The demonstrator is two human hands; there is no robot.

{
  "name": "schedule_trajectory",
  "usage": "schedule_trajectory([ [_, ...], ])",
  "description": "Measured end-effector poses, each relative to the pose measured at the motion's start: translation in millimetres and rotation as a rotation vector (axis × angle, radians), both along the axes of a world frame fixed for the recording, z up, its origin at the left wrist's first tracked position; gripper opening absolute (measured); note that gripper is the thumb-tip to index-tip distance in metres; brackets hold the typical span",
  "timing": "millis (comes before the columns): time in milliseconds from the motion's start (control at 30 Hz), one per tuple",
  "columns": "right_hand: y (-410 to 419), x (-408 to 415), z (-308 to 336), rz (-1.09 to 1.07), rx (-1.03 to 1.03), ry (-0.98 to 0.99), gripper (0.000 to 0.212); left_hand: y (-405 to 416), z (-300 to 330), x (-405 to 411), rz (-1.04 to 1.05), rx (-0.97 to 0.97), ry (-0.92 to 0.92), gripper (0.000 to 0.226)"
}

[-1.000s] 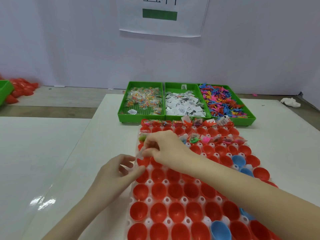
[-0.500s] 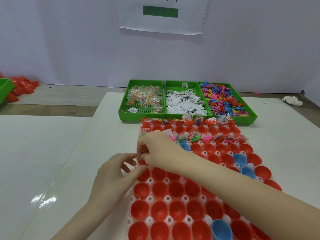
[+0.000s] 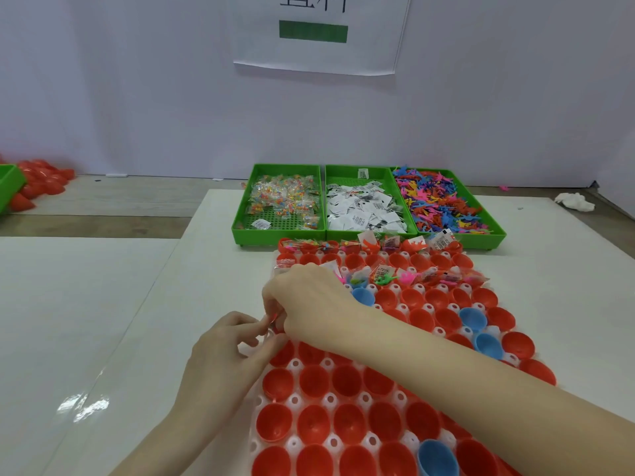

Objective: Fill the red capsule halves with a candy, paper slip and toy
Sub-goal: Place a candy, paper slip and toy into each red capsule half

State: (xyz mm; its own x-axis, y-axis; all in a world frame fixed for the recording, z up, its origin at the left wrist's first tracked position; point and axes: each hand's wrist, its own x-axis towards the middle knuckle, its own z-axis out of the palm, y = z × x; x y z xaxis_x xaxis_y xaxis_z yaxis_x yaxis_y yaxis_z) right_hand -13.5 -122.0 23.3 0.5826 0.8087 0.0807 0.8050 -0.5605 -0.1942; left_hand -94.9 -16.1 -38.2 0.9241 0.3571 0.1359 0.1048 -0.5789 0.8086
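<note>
**Both hands meet at the left edge of the capsule tray**

A white table (image 3: 103, 304) fills most of the view, backed by a pale wall carrying a paper sign (image 3: 319, 32) with a green bar. On the table, running from near to far, lies a white holder tray (image 3: 330, 400) packed with red capsule halves (image 3: 311, 381), open side up, with a few blue halves (image 3: 438, 458) scattered among them. The near rows of halves look unfilled; the far rows hold candies, slips and small coloured toys.

Beyond the holder tray stand three green bins side by side: the left bin (image 3: 240, 231) holds wrapped candies (image 3: 281, 197), the middle bin (image 3: 378, 171) holds paper slips (image 3: 360, 211), and the right bin (image 3: 494, 228) holds multicoloured toys (image 3: 436, 201). At the far left, a heap of spare red halves (image 3: 37, 183) sits beside another green bin (image 3: 8, 187). A crumpled white tissue (image 3: 575, 202) lies at the far right.

The right hand (image 3: 309, 304) reaches across the tray to its left edge, fingers curled downward and pinched on a small clear-wrapped item (image 3: 271, 321) with a red tint. The left hand (image 3: 226, 355) comes up from the near left, its thumb and fingertips closed on the same item, just above the leftmost column of halves. What the item is cannot be told.
</note>
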Motion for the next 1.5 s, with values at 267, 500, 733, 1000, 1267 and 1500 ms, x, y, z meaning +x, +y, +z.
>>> schedule_trajectory([
  [267,-16,11,15,0.074,-0.051,0.138,0.025,8,13,0,-0.073,0.557,0.042,0.041],
  [500,-66,52,47,-0.113,0.339,0.264,0.010,19,30,12,0.049,0.490,-0.099,0.046],
  [733,-185,184,19,-0.971,0.437,0.067,0.031,47,43,104,0.049,0.085,-0.198,0.016],
  [1000,-203,208,-19,-0.885,0.006,0.169,0.041,46,34,196,-0.178,0.316,0.084,0.042],
  [1267,-209,212,-22,-0.867,0.141,0.005,0.014,35,13,226,-0.072,0.568,0.267,0.075],
  [1500,-203,218,-20,-0.856,-0.066,0.043,0.019,32,10,231,-0.030,0.363,0.144,0.032],
])
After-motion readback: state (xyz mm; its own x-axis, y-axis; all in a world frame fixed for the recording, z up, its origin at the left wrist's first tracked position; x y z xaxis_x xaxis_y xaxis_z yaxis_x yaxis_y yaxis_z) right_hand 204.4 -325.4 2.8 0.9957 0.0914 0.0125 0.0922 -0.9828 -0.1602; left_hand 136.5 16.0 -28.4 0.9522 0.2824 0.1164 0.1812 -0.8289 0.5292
